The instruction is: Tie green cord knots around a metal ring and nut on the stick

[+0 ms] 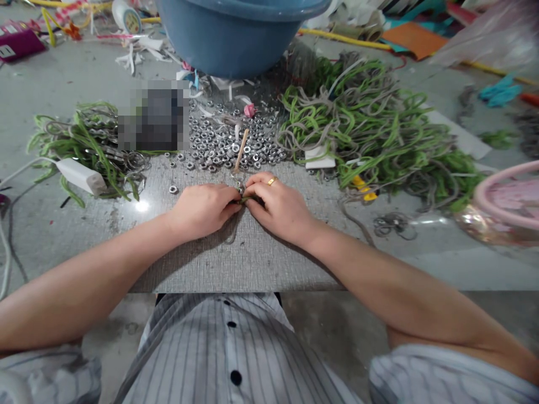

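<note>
My left hand (206,209) and my right hand (278,206) meet fingertip to fingertip above the grey table (181,258). Both are pinched closed on a short piece of green and grey cord (249,199), most of it hidden by the fingers. A small shiny metal piece, like a nut, shows at the fingertips; whether it is threaded on the cord I cannot tell. Just beyond the hands lies a spread of metal nuts (206,151), with a thin wooden stick (241,148) on top. A single nut (173,189) sits apart near my left hand.
A large heap of green and grey cords (379,123) is at the right. A smaller bundle of cords (80,132) lies left, beside a white charger (82,175). A blue tub (236,39) stands behind the nuts. The pink-rimmed basket (505,182) is far right.
</note>
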The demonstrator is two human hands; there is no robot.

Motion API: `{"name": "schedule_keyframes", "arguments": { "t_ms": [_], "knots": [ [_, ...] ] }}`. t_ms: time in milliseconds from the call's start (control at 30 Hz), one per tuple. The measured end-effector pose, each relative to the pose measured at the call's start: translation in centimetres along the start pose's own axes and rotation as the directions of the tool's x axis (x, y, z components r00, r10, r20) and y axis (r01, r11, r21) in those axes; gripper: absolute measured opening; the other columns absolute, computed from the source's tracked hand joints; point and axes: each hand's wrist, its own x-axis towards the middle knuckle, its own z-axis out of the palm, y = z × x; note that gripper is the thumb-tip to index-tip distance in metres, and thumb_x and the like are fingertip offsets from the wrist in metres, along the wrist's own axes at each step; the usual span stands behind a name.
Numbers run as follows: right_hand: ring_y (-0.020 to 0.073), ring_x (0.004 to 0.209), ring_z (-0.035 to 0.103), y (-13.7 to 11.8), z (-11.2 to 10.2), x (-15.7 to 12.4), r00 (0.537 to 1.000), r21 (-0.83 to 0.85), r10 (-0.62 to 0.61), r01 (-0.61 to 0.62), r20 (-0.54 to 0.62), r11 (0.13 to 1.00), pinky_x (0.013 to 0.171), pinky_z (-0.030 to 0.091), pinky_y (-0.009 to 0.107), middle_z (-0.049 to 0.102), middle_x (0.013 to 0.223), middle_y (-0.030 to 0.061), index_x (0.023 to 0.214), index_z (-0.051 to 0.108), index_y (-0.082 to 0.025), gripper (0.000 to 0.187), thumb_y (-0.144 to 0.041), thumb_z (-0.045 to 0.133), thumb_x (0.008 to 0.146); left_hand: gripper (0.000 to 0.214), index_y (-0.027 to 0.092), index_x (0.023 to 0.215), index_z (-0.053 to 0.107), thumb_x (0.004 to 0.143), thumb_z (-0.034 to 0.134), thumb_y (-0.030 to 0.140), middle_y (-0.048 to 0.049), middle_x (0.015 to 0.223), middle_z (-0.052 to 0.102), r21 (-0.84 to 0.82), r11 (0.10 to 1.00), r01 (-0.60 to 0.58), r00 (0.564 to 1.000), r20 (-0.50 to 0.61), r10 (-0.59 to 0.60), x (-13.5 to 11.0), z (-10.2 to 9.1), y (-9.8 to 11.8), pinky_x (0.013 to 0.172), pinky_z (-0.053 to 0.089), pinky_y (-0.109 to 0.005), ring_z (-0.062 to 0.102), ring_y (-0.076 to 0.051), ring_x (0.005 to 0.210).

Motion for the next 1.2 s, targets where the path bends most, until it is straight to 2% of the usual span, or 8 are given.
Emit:
{"name": "schedule_keyframes", "arguments": {
  "t_ms": [167, 300, 400, 533, 667, 800, 967, 1200],
  "knots": [
    [0.0231, 0.097, 0.061, 0.1, -0.6, 0.2, 0.997, 0.065, 0.057, -0.06, 0.044, 0.996, 0.074, 0.047, 0.034, 0.062, 0.111, 0.0098, 0.095, 0.062, -0.019, 0.012, -0.019, 0.058, 0.084, 0.025, 0.017, 0.099, 0.068, 0.094, 0.047, 0.031, -0.0068, 0.094, 0.073, -0.01, 1.0, 0.026, 1.0, 0.015, -0.026, 0.0, -0.1, 0.1, 0.064, 0.047, -0.027, 0.069, -0.022, 0.086],
    [0.0237, 0.098, 0.061, 0.4, -1.2, 0.3, 0.991, 0.113, 0.097, -0.107, 0.093, 0.988, 0.076, 0.049, 0.035, 0.06, 0.119, 0.0119, 0.112, 0.06, -0.016, 0.036, -0.02, 0.068, 0.077, 0.025, 0.017, 0.1, 0.068, 0.094, 0.047, 0.03, -0.0065, 0.094, 0.073, -0.023, 0.999, 0.028, 0.999, 0.017, -0.028, 0.1, -0.3, 0.2, 0.065, 0.047, -0.026, 0.069, -0.021, 0.086],
    [0.0278, 0.107, 0.059, 1.2, -1.4, 0.3, 0.994, 0.09, 0.043, -0.052, 0.097, 0.995, 0.088, 0.048, 0.041, 0.062, 0.121, 0.0126, 0.117, 0.06, -0.017, 0.047, -0.029, 0.075, 0.074, 0.025, 0.017, 0.101, 0.068, 0.094, 0.048, 0.03, -0.0066, 0.094, 0.074, -0.029, 0.999, 0.04, 0.999, 0.024, -0.039, 0.1, -0.2, 0.2, 0.066, 0.048, -0.027, 0.069, -0.021, 0.086],
    [0.0349, 0.122, 0.052, 2.5, -1.5, 0.4, 0.993, -0.014, -0.037, 0.039, 0.114, 0.999, 0.102, 0.039, 0.053, 0.062, 0.128, 0.0144, 0.122, 0.061, -0.018, 0.061, -0.049, 0.077, 0.072, 0.023, 0.018, 0.101, 0.068, 0.092, 0.051, 0.031, -0.006, 0.093, 0.074, -0.057, 0.998, 0.026, 1.0, -0.006, -0.026, 0.0, 0.0, 0.0, 0.067, 0.048, -0.027, 0.069, -0.02, 0.085],
    [0.0371, 0.141, 0.035, 3.2, -1.9, 0.4, 0.963, -0.044, -0.047, 0.061, 0.266, 0.997, 0.113, 0.029, 0.058, 0.044, 0.151, 0.0167, 0.143, 0.046, -0.017, 0.085, -0.058, 0.072, 0.073, 0.023, 0.018, 0.098, 0.068, 0.092, 0.053, 0.034, -0.0062, 0.092, 0.074, -0.07, 0.997, 0.023, 1.0, -0.015, -0.025, 0.0, 0.1, 0.0, 0.066, 0.048, -0.027, 0.069, -0.021, 0.084],
    [0.0373, 0.148, 0.021, 3.4, -2.3, 0.3, 0.919, -0.029, -0.058, 0.076, 0.391, 0.997, 0.117, 0.022, 0.059, 0.027, 0.16, 0.0155, 0.155, 0.027, -0.02, 0.099, -0.062, 0.069, 0.075, 0.022, 0.019, 0.099, 0.068, 0.09, 0.056, 0.035, -0.0062, 0.091, 0.074, -0.064, 0.997, 0.039, 0.999, -0.023, -0.04, 0.0, 0.1, 0.3, 0.066, 0.048, -0.027, 0.069, -0.021, 0.083],
    [0.0378, 0.15, 0.008, 3.6, -2.4, 0.1, 0.89, -0.033, -0.05, 0.073, 0.454, 0.997, 0.118, 0.016, 0.062, 0.015, 0.164, 0.0125, 0.158, 0.008, -0.025, 0.109, -0.063, 0.068, 0.075, 0.022, 0.021, 0.097, 0.069, 0.089, 0.059, 0.038, -0.0041, 0.085, 0.073, -0.026, 0.999, 0.027, 0.997, -0.071, -0.028, -0.1, 0.5, 0.4, 0.063, 0.046, -0.025, 0.068, -0.02, 0.082],
    [0.0374, 0.151, 0.0, 3.7, -2.4, 0.1, 0.868, -0.005, -0.066, 0.079, 0.492, 0.997, 0.118, 0.01, 0.063, 0.007, 0.165, 0.0132, 0.158, 0.001, -0.026, 0.111, -0.065, 0.066, 0.076, 0.024, 0.021, 0.098, 0.069, 0.089, 0.059, 0.04, -0.0048, 0.089, 0.073, -0.012, 1.0, 0.023, 0.996, -0.086, -0.024, -0.2, 0.9, 0.4, 0.065, 0.047, -0.026, 0.068, -0.02, 0.084]
  ]
}}
